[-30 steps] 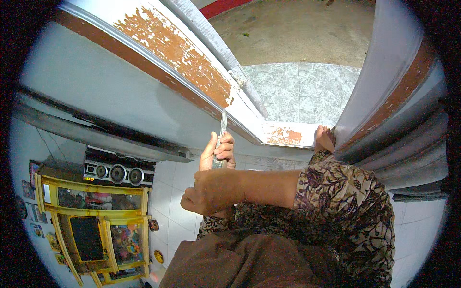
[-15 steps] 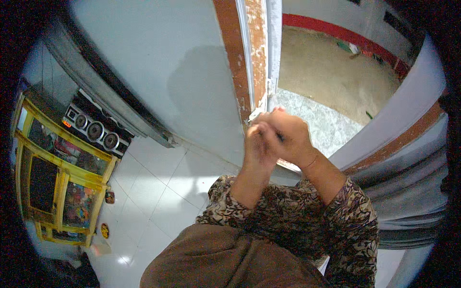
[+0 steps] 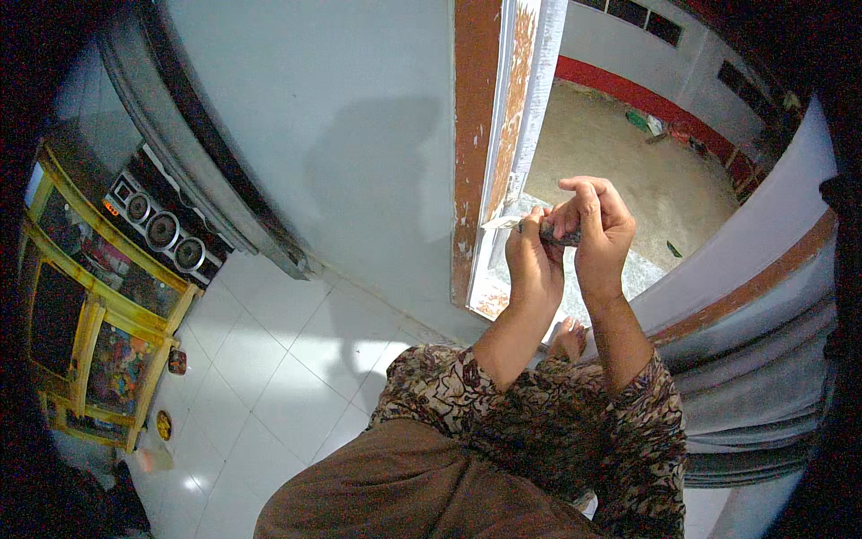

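1. Largest is the pale blue-grey wall (image 3: 377,63), running left from the door frame (image 3: 476,117); beyond the frame lies a bare yard (image 3: 611,135).
2. The frame's near upright carries a brown band and a white strip worn patchily to orange-brown.
3. Well left of the frame stands a yellow-framed glazed cabinet (image 3: 88,341); to its right, across the doorway, hangs a grey curtain (image 3: 763,395).
4. The right hand (image 3: 603,220), just right of the upright, curls its fingers loosely over a dark handle's rear end; how firmly, I cannot tell.
5. The left hand (image 3: 536,262), nearer the upright, pinches that handle close to the blade.
6. Smallest is the narrow-bladed scraper (image 3: 503,223), its pale tip overlapping the upright's lower part; contact is unclear.
7. The step in hand appears to be scraping paint off the frame. The next move probably calls for seating the edge against flaking paint and pushing steadily, fingertips behind the blade.
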{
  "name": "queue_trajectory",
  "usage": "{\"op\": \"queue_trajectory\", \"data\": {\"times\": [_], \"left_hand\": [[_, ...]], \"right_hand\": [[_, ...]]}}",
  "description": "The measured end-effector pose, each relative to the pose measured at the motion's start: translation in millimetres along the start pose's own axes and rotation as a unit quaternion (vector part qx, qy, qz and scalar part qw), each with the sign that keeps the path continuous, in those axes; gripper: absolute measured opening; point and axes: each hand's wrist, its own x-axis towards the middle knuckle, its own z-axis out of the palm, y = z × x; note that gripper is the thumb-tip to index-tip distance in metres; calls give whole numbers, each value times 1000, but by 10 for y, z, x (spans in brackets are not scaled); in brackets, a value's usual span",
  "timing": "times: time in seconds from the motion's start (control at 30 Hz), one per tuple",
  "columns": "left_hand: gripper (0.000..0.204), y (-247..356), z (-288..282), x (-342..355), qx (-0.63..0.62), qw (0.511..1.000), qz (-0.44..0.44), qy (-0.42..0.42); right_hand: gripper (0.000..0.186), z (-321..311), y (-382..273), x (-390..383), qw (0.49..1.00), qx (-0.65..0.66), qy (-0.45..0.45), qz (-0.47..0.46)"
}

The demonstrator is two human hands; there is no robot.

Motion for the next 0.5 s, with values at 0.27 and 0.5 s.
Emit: {"op": "queue_trajectory", "data": {"times": [0.27,0.5], "left_hand": [[16,28,38,52,-21,997,0,-71],[18,13,100,124,-6,999,4,-49]], "right_hand": [[19,43,6,151,1000,15,-10,-25],[19,106,53,320,999,45,7,-26]]}}
